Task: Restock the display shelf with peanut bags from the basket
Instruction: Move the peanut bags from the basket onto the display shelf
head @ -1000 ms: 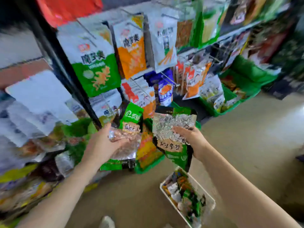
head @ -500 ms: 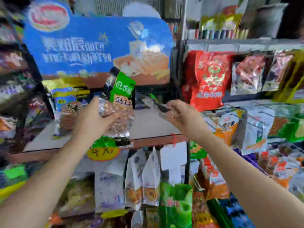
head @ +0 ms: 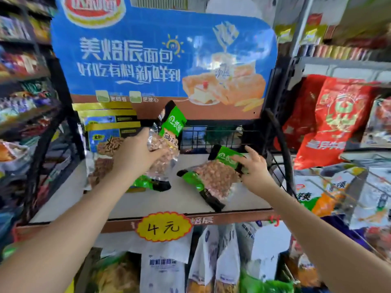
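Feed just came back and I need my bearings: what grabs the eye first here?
The big blue bread sign fills the top of the shelf unit. Below it, the left hand holds a peanut bag up over the shelf, while the right hand touches the green top of a second peanut bag lying there. A yellow price tag hangs on the front edge.

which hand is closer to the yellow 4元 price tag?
Left, by a small margin. The left hand grips a peanut bag above the price tag; the right hand is up and to its right, on the lying bag.
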`<state>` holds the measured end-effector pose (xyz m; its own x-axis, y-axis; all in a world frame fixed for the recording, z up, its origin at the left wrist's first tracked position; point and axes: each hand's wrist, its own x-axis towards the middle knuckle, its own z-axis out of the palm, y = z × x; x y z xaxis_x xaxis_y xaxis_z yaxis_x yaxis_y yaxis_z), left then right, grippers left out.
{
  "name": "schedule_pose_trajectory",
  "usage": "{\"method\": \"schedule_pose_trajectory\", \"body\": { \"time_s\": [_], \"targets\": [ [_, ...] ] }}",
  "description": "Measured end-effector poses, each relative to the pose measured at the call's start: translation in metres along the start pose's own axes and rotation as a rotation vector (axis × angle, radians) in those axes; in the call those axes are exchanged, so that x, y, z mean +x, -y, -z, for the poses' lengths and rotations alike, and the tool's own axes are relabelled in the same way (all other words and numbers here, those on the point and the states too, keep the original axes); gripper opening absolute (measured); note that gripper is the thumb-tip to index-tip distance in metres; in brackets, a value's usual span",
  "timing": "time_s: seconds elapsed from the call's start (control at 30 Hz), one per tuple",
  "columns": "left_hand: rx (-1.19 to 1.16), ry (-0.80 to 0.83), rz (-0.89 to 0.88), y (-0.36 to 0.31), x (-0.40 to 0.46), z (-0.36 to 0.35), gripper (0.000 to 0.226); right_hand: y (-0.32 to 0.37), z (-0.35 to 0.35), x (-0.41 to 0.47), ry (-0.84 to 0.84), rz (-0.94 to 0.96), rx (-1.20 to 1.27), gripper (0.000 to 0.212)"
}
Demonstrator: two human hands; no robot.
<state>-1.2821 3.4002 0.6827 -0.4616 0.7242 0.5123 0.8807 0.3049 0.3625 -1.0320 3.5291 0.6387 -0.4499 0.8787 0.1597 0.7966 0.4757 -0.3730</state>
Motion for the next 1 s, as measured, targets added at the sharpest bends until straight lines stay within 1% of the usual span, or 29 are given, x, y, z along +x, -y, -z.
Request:
{"method": "schedule_pose_trajectory", "body": {
  "time_s": [0.03, 0.07, 0.1, 0.17, 0.2, 0.27, 0.3, 0.33, 0.37, 0.47, 0.53, 0.57, 0.6, 0.67, 0.7, 0.77, 0.8, 0.83, 0.93, 1.0],
  "targets": [
    [-0.014, -0.003, -0.001, -0.003, 0.004, -0.003, 0.06, 0.0, -0.001, 0.005, -0.036, -0.182, 0.199, 0.051],
    [-0.017, -0.002, 0.0, -0.005, 0.006, -0.006, 0.061, 0.004, -0.002, 0.01, -0.018, -0.347, 0.378, 0.046],
    [-0.015, 0.001, 0.003, -0.007, 0.008, -0.008, 0.062, 0.008, -0.003, 0.014, 0.023, -0.465, 0.525, 0.044],
    [-0.022, 0.006, 0.005, -0.008, 0.012, -0.01, 0.062, 0.013, -0.007, 0.023, 0.035, -0.575, 0.665, 0.045],
    [-0.039, 0.009, 0.008, -0.008, 0.015, -0.011, 0.061, 0.014, -0.009, 0.029, -0.003, -0.593, 0.717, 0.046],
    [-0.114, 0.036, 0.04, -0.005, 0.019, -0.011, 0.063, 0.012, -0.011, 0.037, -0.034, -0.578, 0.873, 0.038],
    [-0.169, 0.054, 0.069, -0.005, 0.021, -0.012, 0.064, 0.011, -0.008, 0.039, -0.036, -0.541, 0.939, 0.03],
    [-0.242, 0.081, 0.101, -0.004, 0.024, -0.016, 0.063, 0.009, -0.003, 0.038, -0.038, -0.479, 0.966, 0.021],
    [-0.338, 0.097, 0.128, -0.007, 0.026, -0.02, 0.057, 0.006, 0.006, 0.038, -0.052, -0.393, 0.971, 0.015],
    [-0.65, 0.12, 0.208, -0.021, 0.032, -0.045, 0.039, -0.009, 0.039, 0.035, -0.12, -0.141, 0.985, 0.012],
    [-0.756, 0.169, 0.195, -0.043, 0.032, -0.072, 0.03, -0.024, 0.058, 0.035, -0.154, -0.025, 1.006, 0.017],
    [-0.789, 0.19, 0.178, -0.057, 0.032, -0.085, 0.032, -0.031, 0.065, 0.035, -0.16, 0.015, 0.976, 0.02],
    [-0.808, 0.221, 0.176, -0.069, 0.033, -0.1, 0.041, -0.037, 0.069, 0.035, -0.165, 0.039, 0.926, 0.022],
    [-0.826, 0.287, 0.198, -0.089, 0.035, -0.123, 0.068, -0.044, 0.072, 0.036, -0.182, 0.055, 0.841, 0.023],
    [-0.802, 0.325, 0.182, -0.097, 0.036, -0.131, 0.071, -0.047, 0.07, 0.038, -0.204, 0.056, 0.801, 0.023],
    [-0.663, 0.401, 0.113, -0.098, 0.038, -0.14, 0.06, -0.044, 0.065, 0.044, -0.258, 0.083, 0.653, 0.019],
    [-0.581, 0.433, 0.085, -0.096, 0.036, -0.137, 0.054, -0.042, 0.062, 0.048, -0.275, 0.102, 0.558, 0.014],
    [-0.507, 0.454, 0.065, -0.092, 0.033, -0.133, 0.05, -0.038, 0.059, 0.053, -0.295, 0.113, 0.466, 0.014],
    [-0.245, 0.468, 0.051, -0.07, 0.02, -0.115, 0.039, -0.028, 0.05, 0.071, -0.358, 0.065, 0.165, 0.036],
    [-0.075, 0.443, -0.028, -0.057, 0.009, -0.099, 0.031, -0.021, 0.045, 0.077, -0.397, 0.039, -0.056, 0.045]
  ]
}}
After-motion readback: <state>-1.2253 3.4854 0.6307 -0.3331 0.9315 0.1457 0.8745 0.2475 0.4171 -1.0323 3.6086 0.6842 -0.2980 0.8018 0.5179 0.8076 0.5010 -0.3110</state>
